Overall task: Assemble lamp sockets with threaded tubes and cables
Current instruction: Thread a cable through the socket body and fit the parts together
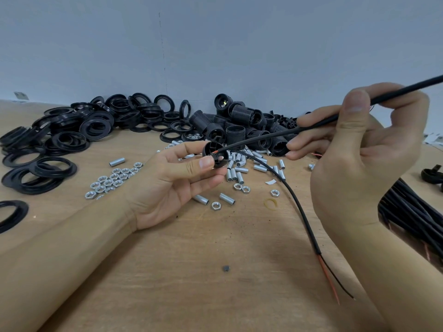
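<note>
Black part in hand: your left hand (172, 178) pinches a socket cap (214, 156) between thumb and fingers, raised above the table (215, 271).
Cable: your right hand (354, 149) has its grip wrapped round a black cable (263, 137), thumb and forefinger guiding its stripped red end right at the cap's hole.
Second cable: another black cable (297, 207) trails from behind the cap toward you, its bare red and black leads lying on the table; whether it already passes through the cap you cannot tell from here.
Threaded tubes: a scatter of silver tubes (239, 168) lies just beyond and right of the cap.
Nuts: hex nuts (112, 179) sit in a cluster left of the cap, a few more below it.
Socket bodies: a heap of ribbed black sockets (239, 125) lies behind the cap, with black rings (72, 137) piled far to its left.
Spare cables: a bundle of cables (412, 212) rests far right of the cap.
Progress: early, by my reading. You are threading this one cap; tube, nut and socket body look still to be fitted, and the large stock suggests many units remain.
</note>
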